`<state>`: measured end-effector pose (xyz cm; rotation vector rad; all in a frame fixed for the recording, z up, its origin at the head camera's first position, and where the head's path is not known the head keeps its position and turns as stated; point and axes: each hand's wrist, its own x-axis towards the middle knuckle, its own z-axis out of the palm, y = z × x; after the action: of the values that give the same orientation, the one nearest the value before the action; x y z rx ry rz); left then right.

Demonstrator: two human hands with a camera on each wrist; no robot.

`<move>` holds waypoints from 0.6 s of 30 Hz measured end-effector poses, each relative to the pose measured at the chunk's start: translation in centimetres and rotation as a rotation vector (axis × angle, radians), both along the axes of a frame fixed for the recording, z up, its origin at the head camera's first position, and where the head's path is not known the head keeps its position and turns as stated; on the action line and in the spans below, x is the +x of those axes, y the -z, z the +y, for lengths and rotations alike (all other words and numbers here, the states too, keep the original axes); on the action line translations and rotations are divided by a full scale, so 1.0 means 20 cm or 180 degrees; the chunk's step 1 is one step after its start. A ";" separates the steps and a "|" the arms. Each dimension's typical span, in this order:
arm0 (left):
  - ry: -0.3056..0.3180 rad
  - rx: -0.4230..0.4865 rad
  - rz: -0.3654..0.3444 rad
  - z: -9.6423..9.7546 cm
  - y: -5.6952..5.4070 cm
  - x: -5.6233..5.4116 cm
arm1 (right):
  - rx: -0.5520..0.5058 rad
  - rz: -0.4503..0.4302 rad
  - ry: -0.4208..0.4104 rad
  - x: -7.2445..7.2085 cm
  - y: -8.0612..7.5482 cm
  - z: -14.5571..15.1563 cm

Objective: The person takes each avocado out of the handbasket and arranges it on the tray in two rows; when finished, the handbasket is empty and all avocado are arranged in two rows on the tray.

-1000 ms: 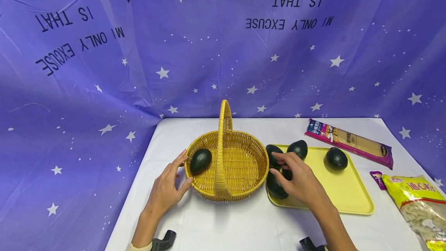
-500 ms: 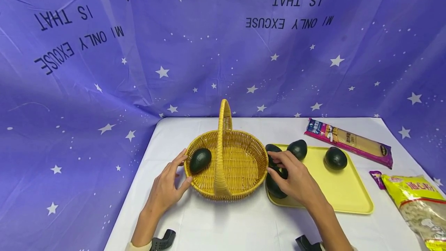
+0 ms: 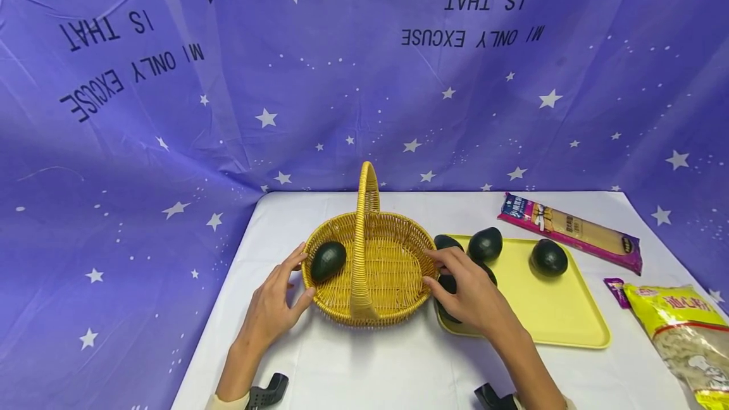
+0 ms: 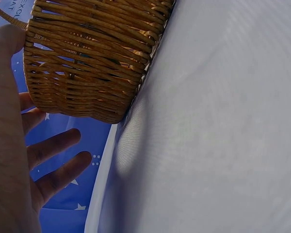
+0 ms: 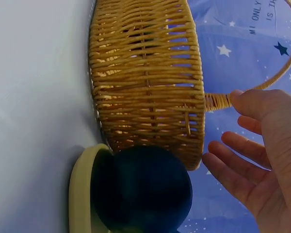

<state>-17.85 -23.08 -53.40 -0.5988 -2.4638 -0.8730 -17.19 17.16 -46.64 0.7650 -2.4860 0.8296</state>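
Note:
A yellow wicker basket point(image 3: 398, 271) with a tall handle stands on the white table. One dark green avocado point(image 3: 328, 261) lies inside it on the left. My left hand point(image 3: 273, 302) rests thumb and fingertips against the basket's left rim; in the left wrist view its lower fingers extend loose beside the weave. Over the basket's right rim reaches my right hand point(image 3: 475, 293), thumb and fingers spread apart with nothing between them. Beneath and beyond it, several avocados point(image 3: 485, 244) crowd the left end of a yellow tray point(image 3: 558, 315), some partly hidden by the hand.
Another avocado point(image 3: 548, 258) sits alone toward the tray's back right. Behind the tray lies a long noodle packet point(image 3: 575, 233). A yellow bag point(image 3: 683, 334) and a small purple packet point(image 3: 617, 293) lie at the right. A purple star-patterned cloth point(image 3: 364, 81) hangs behind the table.
My right hand has shifted left from above the tray's avocados to the basket's right rim. The left hand, basket and the avocado inside it have stayed in place.

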 end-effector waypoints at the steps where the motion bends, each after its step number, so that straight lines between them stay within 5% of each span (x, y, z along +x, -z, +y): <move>1: -0.0002 -0.0002 -0.0001 0.00 0.00 0.00 | 0.0021 -0.0002 -0.0001 0.00 0.00 -0.01; 18: 0.0005 -0.0011 -0.0012 0.00 0.00 0.00 | 0.0140 -0.0044 -0.0045 -0.02 -0.04 -0.06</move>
<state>-17.87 -23.06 -53.31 -0.6007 -2.4691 -0.8716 -17.51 15.88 -45.82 0.7955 -2.5215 0.7901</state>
